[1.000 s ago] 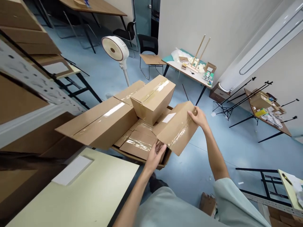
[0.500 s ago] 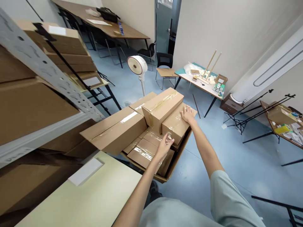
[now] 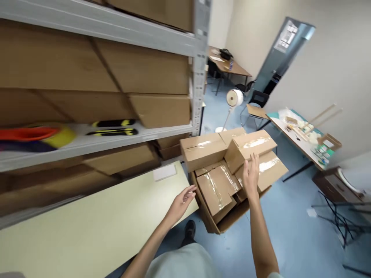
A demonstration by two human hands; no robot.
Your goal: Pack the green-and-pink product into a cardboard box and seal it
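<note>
Beside a metal shelf [image 3: 95, 141] and a pale tabletop [image 3: 87, 224], the left hand [image 3: 181, 200] hovers open and empty, while the right hand [image 3: 251, 175], fingers spread, is raised in front of taped cardboard boxes [image 3: 249, 148] piled in an open carton [image 3: 228, 220] on the floor.

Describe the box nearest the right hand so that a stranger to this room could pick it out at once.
Beside the pale green table, at the foot of the metal shelving, a pile of brown cardboard boxes fills an open carton on the blue floor. The right hand hovers open in front of the long taped box. Unlike its neighbours, it lies on top of the pile, tilted, with clear tape along its upper face.
</note>
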